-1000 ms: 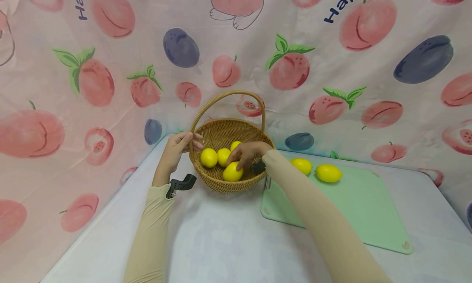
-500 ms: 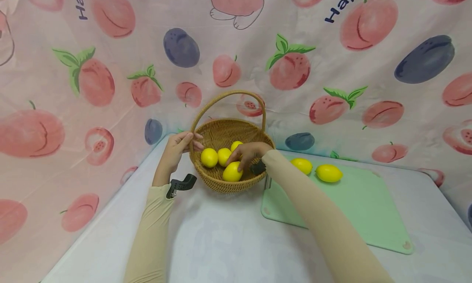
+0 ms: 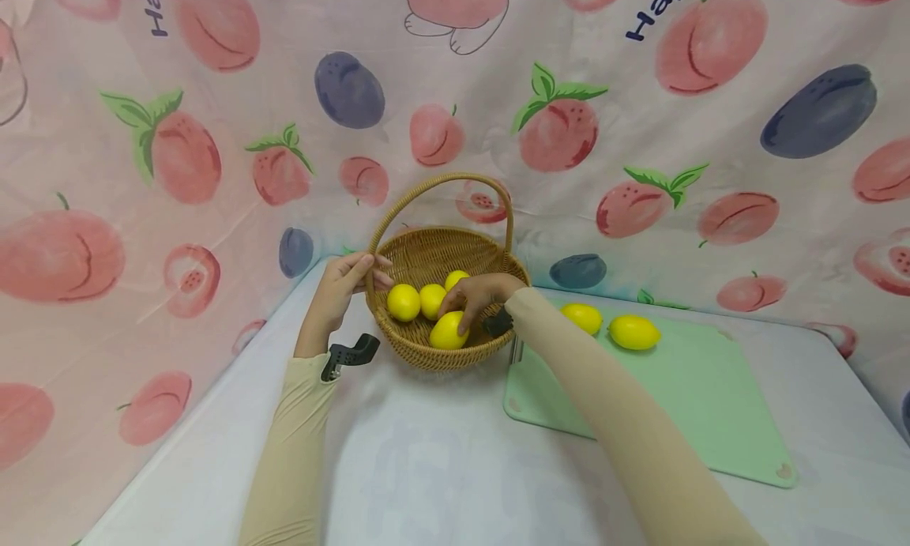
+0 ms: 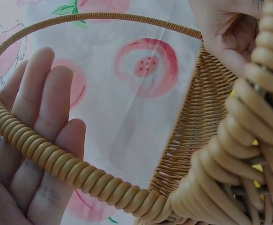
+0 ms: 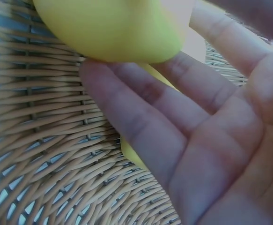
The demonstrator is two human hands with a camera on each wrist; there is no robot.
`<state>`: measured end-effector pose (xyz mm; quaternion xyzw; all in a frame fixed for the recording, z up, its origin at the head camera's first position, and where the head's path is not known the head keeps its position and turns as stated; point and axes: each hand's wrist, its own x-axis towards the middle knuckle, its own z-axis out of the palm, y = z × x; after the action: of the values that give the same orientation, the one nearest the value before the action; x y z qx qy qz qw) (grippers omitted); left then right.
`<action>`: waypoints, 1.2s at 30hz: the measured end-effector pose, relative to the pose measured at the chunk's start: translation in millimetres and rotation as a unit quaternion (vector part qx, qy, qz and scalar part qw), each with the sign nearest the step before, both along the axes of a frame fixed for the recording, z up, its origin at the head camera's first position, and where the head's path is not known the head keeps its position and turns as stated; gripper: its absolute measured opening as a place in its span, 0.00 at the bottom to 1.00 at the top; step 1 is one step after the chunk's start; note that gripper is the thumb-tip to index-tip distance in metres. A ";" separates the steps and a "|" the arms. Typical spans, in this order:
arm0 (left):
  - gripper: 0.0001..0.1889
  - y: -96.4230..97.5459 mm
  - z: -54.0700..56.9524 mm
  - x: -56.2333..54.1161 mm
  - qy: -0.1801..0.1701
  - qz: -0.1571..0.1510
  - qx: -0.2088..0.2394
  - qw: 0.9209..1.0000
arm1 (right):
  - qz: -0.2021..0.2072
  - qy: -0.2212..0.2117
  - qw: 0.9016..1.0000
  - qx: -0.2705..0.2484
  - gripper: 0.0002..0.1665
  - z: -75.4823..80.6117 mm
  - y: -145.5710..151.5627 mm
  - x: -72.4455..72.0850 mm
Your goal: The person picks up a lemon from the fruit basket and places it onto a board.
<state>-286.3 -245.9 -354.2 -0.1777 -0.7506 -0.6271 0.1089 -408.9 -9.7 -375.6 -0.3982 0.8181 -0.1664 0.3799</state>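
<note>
A wicker basket [image 3: 434, 356] with a tall arched handle [image 3: 434, 180] stands on the table with several lemons in it. My left hand [image 3: 340, 287] holds the handle low on its left side, thumb in front and fingers behind. In the left wrist view those fingers [image 4: 55, 101] reach past the wrapped handle. Inside the basket, my right hand [image 3: 485, 293] grips the front lemon [image 3: 448, 333]. From the right wrist, this lemon [image 5: 113, 33] lies against the fingertips, over the woven wall. Other lemons [image 3: 403, 303] sit to the left and behind it.
Right of the basket lies a pale green cutting board [image 3: 697, 404], partly under the right forearm. Two lemons rest on its far part, one [image 3: 634, 333] to the right of the other [image 3: 583, 318]. A fruit-print cloth [image 3: 455, 72] hangs behind the white table [image 3: 426, 459].
</note>
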 end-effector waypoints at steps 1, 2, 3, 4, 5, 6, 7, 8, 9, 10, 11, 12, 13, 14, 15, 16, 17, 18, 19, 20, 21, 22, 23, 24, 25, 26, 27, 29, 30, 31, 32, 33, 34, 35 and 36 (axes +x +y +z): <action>0.28 0.1 0.0 -0.1 0.001 0.000 0.000 1.000 | 0.006 0.005 1.000 0.001 0.31 0.0 -0.1 -0.1; 0.28 0.2 -0.1 -0.3 0.001 0.000 0.000 1.000 | 0.009 0.007 1.000 0.001 0.31 -0.1 -0.3 -0.3; 0.28 0.2 -0.2 -0.5 0.001 0.000 0.000 1.000 | 0.011 0.008 1.000 0.000 0.31 0.2 -0.3 0.1; 0.27 0.2 -0.3 -0.6 0.001 0.000 -0.001 1.000 | 0.013 0.011 1.000 -0.002 0.31 0.0 -0.4 0.2; 0.27 0.1 -0.3 -0.7 0.001 0.001 -0.001 1.000 | 0.015 0.013 1.000 -0.003 0.30 0.0 -0.6 0.3; 0.27 0.1 -0.7 -1.0 0.001 0.001 -0.001 1.000 | 0.017 0.016 1.000 -0.004 0.30 0.0 -0.7 0.4; 0.27 0.0 -0.7 -1.0 0.001 0.001 -0.001 1.000 | 0.020 0.020 1.000 -0.006 0.30 0.1 -0.8 0.5; 0.26 -0.1 -0.7 -0.8 0.001 0.002 -0.001 1.000 | 0.021 0.024 0.999 -0.006 0.30 0.2 -1.0 0.6; 0.26 -0.1 -0.6 -0.5 0.001 0.002 -0.001 1.000 | 0.021 0.028 0.999 -0.007 0.30 0.3 -1.2 0.5; 0.26 -0.2 -0.6 -0.3 0.001 0.003 -0.002 1.000 | 0.020 0.032 0.999 -0.007 0.31 0.4 -1.5 0.4; 0.26 -0.4 -0.7 -0.4 0.001 0.003 -0.002 1.000 | 0.019 0.034 0.999 -0.008 0.31 0.6 -1.8 0.4; 0.26 -0.4 -0.7 -0.2 0.001 0.003 -0.002 1.000 | 0.018 0.038 0.999 -0.008 0.30 0.9 -2.0 0.6; 0.26 -0.5 -0.6 -0.2 0.001 0.004 -0.002 1.000 | 0.015 0.040 0.999 -0.009 0.30 1.2 -2.1 0.8; 0.26 -0.7 -0.7 -0.3 0.001 0.005 -0.003 1.000 | 0.011 0.041 0.999 -0.010 0.30 1.4 -2.1 0.7; 0.26 -0.8 -0.9 -0.6 0.001 0.006 -0.003 1.000 | 0.008 0.042 0.999 -0.011 0.29 1.6 -2.1 0.7; 0.26 -0.9 -1.2 -0.9 0.001 0.007 -0.003 1.000 | 0.005 0.042 0.999 -0.013 0.29 1.8 -2.1 0.8; 0.26 -0.9 -1.4 -1.3 0.001 0.007 -0.002 1.000 | 0.002 0.041 0.999 -0.015 0.28 2.0 -1.9 0.8; 0.26 -0.8 -1.4 -1.2 0.001 0.008 -0.001 1.000 | -0.001 0.040 0.999 -0.016 0.28 2.2 -1.7 0.8; 0.26 -0.7 -1.6 -1.4 0.002 0.008 -0.001 1.000 | -0.004 0.039 0.999 -0.019 0.28 2.2 -1.3 0.5; 0.26 -0.6 -1.7 -1.5 0.002 0.008 0.000 1.000 | -0.005 0.039 0.999 -0.021 0.28 2.6 -0.9 0.5; 0.26 -0.4 -1.7 -1.4 0.002 0.008 0.001 1.000 | -0.007 0.038 0.999 -0.025 0.28 3.0 -0.5 0.4; 0.26 -0.4 -1.8 -1.6 0.002 0.008 0.002 1.000 | -0.007 0.039 0.999 -0.029 0.27 3.5 -0.4 0.2; 0.27 -0.4 -1.9 -1.8 0.003 0.008 0.002 1.000 | -0.006 0.041 0.999 -0.034 0.27 4.0 -0.3 -0.1; 0.27 -0.4 -1.9 -1.8 0.003 0.008 0.002 1.000 | -0.001 0.046 0.998 -0.040 0.27 4.6 -0.3 -0.5; 0.27 -0.7 -2.1 -2.0 0.003 0.009 0.002 1.000 | 0.000 0.048 0.998 -0.047 0.27 5.3 -0.3 -0.7; 0.28 -0.9 -2.3 -2.1 0.004 0.009 0.003 1.000 | 0.001 0.049 0.997 -0.055 0.27 6.3 -0.4 -0.6; 0.28 -1.3 -2.6 -2.2 0.004 0.009 0.004 1.000 | 0.001 0.048 0.997 -0.062 0.27 7.1 -0.5 -0.7; 0.28 -2.1 -3.1 -2.2 0.004 0.010 0.006 1.000 | 0.002 0.052 0.996 -0.077 0.27 9.3 -0.6 -0.4; 0.28 -2.5 -3.4 -2.0 0.004 0.009 0.008 1.000 | 0.002 0.052 0.995 -0.084 0.27 10.6 -0.7 -0.2; 0.28 -3.0 -3.7 -1.9 0.004 0.008 0.009 1.000 | -0.002 0.050 0.995 -0.090 0.28 12.2 -0.9 0.1; 0.27 -3.5 -3.9 -2.0 0.004 0.008 0.009 1.000 | -0.005 0.050 0.994 -0.097 0.28 13.9 -1.1 0.4; 0.27 -3.9 -3.9 -1.7 0.004 0.007 0.010 1.000 | -0.008 0.047 0.993 -0.105 0.28 16.1 -1.2 0.9; 0.27 -4.3 -3.9 -1.7 0.003 0.007 0.011 1.000 | -0.009 0.050 0.992 -0.111 0.28 18.2 -1.5 1.3; 0.27 -4.6 -3.9 -1.7 0.003 0.007 0.012 1.000 | -0.010 0.053 0.992 -0.117 0.29 20.4 -1.8 1.6; 0.27 -4.5 -4.2 -1.8 0.003 0.007 0.013 1.000 | -0.011 0.055 0.991 -0.123 0.29 22.5 -1.7 2.1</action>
<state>-288.1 -250.4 -358.3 -0.1727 -0.7432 -0.6354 0.1183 -406.7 -11.4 -353.2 -0.4412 0.8157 -0.2480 0.2801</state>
